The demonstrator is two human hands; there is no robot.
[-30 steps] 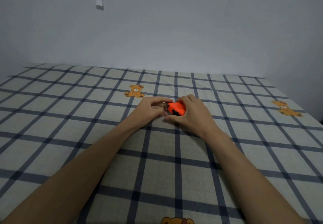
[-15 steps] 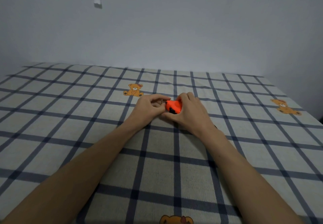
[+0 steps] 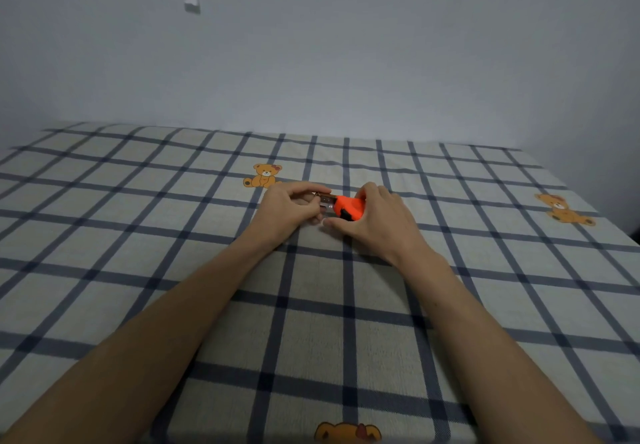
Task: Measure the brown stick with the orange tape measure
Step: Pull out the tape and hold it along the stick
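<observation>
The orange tape measure point(image 3: 348, 209), with a black patch on its front, rests on the checked bedsheet point(image 3: 311, 305) in the middle of the head view. My right hand point(image 3: 377, 222) is wrapped around its right side. Just left of it, my left hand point(image 3: 291, 208) pinches the metal tip of the tape. A short silvery stretch of tape point(image 3: 327, 203) shows between the two hands, with a thin brownish edge along its top. I cannot tell whether that edge is the brown stick; no stick shows clearly.
The sheet is beige with dark blue checks and teddy bear prints point(image 3: 263, 175), and it covers a wide flat bed. A grey wall point(image 3: 346, 63) rises behind the far edge, and another wall closes the right side. A small white fitting point(image 3: 191, 0) hangs on the wall.
My hands have drawn slightly apart. A short length of tape now shows between my left fingers and the orange case, where before they touched.
</observation>
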